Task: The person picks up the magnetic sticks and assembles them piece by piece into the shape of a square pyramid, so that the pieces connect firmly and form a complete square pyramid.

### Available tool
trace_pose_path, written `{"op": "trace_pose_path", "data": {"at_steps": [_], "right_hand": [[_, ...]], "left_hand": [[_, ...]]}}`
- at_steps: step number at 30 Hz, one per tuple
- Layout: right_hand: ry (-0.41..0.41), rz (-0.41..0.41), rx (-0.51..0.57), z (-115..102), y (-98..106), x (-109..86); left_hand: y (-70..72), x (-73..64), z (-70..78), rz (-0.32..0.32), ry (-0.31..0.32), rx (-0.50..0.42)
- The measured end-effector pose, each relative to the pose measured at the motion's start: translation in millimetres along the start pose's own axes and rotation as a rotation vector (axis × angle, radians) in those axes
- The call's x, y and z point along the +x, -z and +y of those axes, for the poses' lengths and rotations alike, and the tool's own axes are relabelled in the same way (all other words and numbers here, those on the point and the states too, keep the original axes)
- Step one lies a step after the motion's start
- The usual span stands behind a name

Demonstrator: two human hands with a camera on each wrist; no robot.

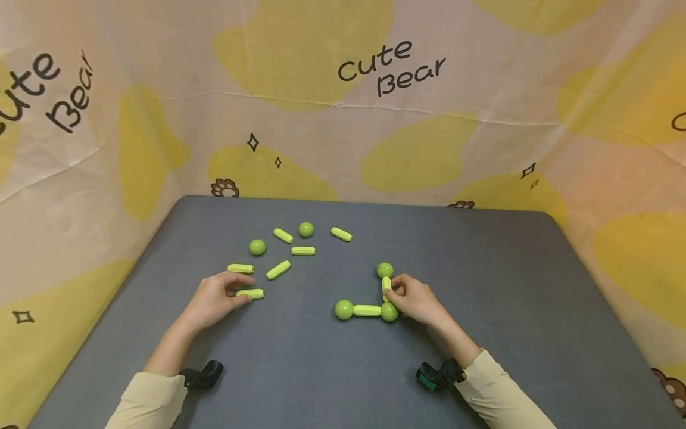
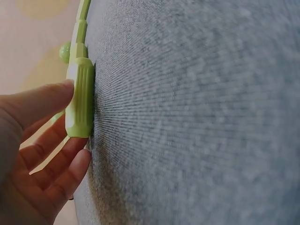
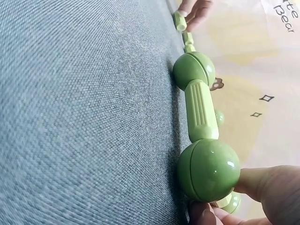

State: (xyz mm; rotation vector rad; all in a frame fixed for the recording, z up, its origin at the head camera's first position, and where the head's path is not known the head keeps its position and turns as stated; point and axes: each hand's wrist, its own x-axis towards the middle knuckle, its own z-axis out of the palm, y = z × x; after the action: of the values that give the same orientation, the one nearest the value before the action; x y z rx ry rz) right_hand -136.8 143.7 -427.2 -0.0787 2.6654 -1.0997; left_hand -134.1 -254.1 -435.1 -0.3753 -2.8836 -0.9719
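- Your left hand [image 1: 218, 295] pinches a loose rod [image 1: 252, 294] on the tabletop [image 1: 300, 369], nearer its left edge than its right.
- Your right hand [image 1: 415, 299] grips the far-pointing rod [image 1: 386, 286] of an L-shaped assembly, just beside its corner ball [image 1: 389, 311], around mid-tabletop.
- Expect the loose rod to be light, stiff and probably hard plastic; its smooth surface may slip, but the grooves should help. Take it across the middle, thumb opposite fingers, leaving both ends free.
- Steady the assembly close to the corner ball; its joints are likelier to give than the rods.
- Your loose rod's long axis runs roughly parallel to the tabletop's far edge, as does the assembly's crosswise rod [image 1: 367, 311]; the far-pointing rod aims at that edge.
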Motion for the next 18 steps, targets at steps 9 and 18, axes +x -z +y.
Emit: {"op": "trace_pose_path", "data": {"at_steps": [9, 18], "right_hand": [[-0.009, -0.006, -0.012, -0.5, 1.7, 0.9], [-0.021, -0.012, -0.001, -0.9, 1.9, 4.2]], "left_hand": [[0.5, 2.0, 2.5, -0.009, 0.005, 0.044], [0.8, 1.6, 7.2, -0.010, -0.012, 0.029]]}}
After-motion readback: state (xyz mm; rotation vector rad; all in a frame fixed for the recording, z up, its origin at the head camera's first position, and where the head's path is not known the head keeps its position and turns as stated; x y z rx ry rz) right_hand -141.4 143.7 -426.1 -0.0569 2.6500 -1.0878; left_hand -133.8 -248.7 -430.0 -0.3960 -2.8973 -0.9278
